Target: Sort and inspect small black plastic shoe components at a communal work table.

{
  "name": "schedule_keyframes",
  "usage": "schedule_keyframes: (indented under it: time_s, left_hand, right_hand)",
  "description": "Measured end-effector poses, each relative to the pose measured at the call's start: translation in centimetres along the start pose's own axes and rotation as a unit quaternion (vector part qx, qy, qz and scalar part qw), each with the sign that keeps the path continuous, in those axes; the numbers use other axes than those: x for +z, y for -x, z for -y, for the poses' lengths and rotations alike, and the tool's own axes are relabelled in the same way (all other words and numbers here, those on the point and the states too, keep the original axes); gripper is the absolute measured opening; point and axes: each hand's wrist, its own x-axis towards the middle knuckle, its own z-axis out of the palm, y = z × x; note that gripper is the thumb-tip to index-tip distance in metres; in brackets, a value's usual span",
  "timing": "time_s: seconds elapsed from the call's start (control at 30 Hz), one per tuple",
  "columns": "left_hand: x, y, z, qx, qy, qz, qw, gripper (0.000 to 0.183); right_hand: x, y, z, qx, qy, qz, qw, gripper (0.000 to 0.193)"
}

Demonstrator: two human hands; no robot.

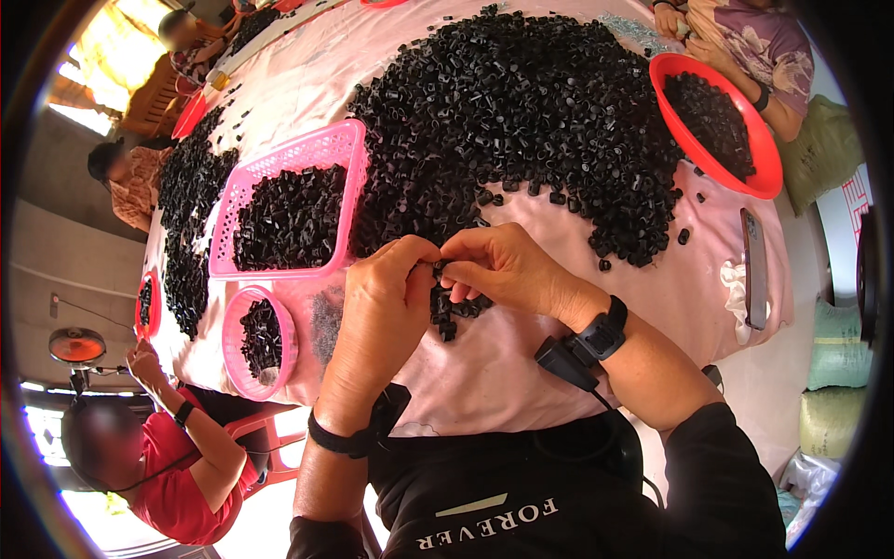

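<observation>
The left hand (372, 293) and right hand (512, 270) pinch a small black plastic part (438, 268) between closed fingers, probably for precision, with the pink perforated basket (356, 177) seemingly placed within reach.

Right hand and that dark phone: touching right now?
Apart. The head view shows pink cloth between the right hand and the dark phone.

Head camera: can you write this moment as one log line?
left grip: pinching small black plastic piece | right grip: same piece | ahead: black heap of similar pieces | leftward: pink rectangular plastic basket holding more
</observation>
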Motion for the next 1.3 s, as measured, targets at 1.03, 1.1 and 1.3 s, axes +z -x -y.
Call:
schedule_keyframes:
  time_s: [1.03, 1.1, 1.3]
  left_hand:
    - [0.0, -0.4, -0.4, -0.021, 0.002, -0.016, 1.0, 0.017]
    - [0.5, -0.8, -0.5, -0.031, 0.075, -0.099, 0.992, 0.016]
    - [1.7, -0.6, -0.8, -0.057, 0.085, -0.038, 0.994, 0.024]
  right_hand:
    - [-0.2, -0.2, -0.2, 0.01, -0.029, -0.017, 0.999, 0.019]
    - [-0.3, -0.1, -0.1, 0.015, -0.034, -0.011, 0.999, 0.019]
    - [-0.3, -0.1, 0.3, 0.021, -0.073, -0.007, 0.997, 0.017]
